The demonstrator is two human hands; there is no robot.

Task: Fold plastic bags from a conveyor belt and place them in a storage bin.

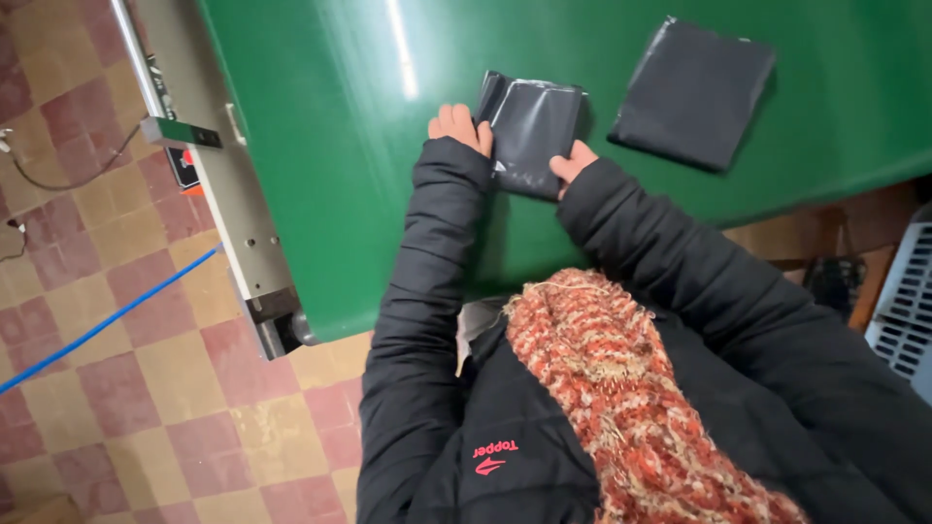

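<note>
The left hand [462, 127] and the right hand [573, 161] press flat, fingers open, on the sides of a folded black bag [530, 131] on the green table [320, 146]; at two o'clock a second folded bag [691, 90] already lies finished; this one seems nearly folded.

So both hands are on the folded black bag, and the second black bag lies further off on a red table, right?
Not quite: the table is green, not red, as the head view shows. The rest holds: the left hand and right hand are on the folded black bag, and the second black bag lies further off.
</note>
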